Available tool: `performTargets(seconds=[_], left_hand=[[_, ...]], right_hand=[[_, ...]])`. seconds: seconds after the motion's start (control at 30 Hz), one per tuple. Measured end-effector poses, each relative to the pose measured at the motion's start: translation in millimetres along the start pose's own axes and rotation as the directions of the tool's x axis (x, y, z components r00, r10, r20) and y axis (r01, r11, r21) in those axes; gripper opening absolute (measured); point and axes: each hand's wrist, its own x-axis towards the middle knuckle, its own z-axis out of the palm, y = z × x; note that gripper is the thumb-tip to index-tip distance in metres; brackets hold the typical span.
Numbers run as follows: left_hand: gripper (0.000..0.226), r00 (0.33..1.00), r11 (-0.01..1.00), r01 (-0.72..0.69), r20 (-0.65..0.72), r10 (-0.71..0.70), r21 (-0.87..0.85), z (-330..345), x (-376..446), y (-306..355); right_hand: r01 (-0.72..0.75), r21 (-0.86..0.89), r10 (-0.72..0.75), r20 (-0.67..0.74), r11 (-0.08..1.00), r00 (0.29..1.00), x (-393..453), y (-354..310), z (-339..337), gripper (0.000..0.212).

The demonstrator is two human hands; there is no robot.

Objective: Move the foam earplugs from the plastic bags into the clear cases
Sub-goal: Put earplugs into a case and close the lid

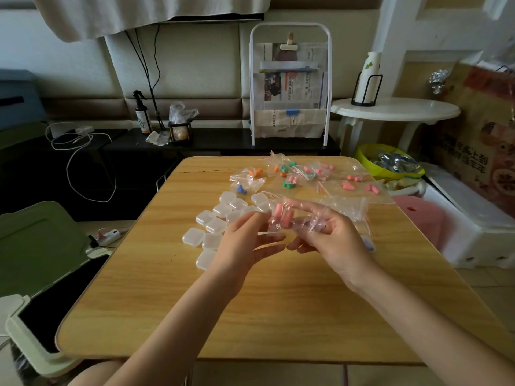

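Right now the big wooden counter (278, 302) holds everything. A bunch of little clear cases (220, 218) sits on it, all shut as far as I can tell. Behind the cases lie more plastic bags (320, 176) with pink, green, orange and blue earplugs inside. Just in front of the cases, both hands hold one thin bag (328, 208) up off the counter. The left hand (245, 243) pinches one end and the right hand (331, 238) pinches the other, fingers spread under it. Pink earplugs (281, 217) sit inside, between the hands. The bag looks thin, crinkly and slippery, so hold it by its top edge. The earplugs look light and squishy, so a soft pinch should do.
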Motion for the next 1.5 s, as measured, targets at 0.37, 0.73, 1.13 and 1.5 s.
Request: performTargets(seconds=[0.37,0.73,1.13,1.5], left_hand=[[0.014,0.986,0.885,-0.169,0.068,0.155,0.435,-7,-3,-1],[0.012,0.999,0.999,0.041,-0.031,-0.042,-0.014,-4,-5,-3],[0.008,0.998,0.982,0.017,0.060,-0.028,0.186,-4,-5,-5],[0.015,1.000,0.997,-0.006,-0.018,0.008,0.080,-5,-1,-4]], right_hand=[[0.009,-0.236,0.031,0.166,0.972,0.986,1,5,-4,0.026],[0.023,-0.143,-0.007,0.112,0.989,0.994,5,6,3,0.025],[0.071,-0.345,-0.013,0.169,0.936,0.986,4,8,-3,0.024],[0.050,-0.272,-0.016,0.125,0.961,0.992,1,9,-1,0.013]])
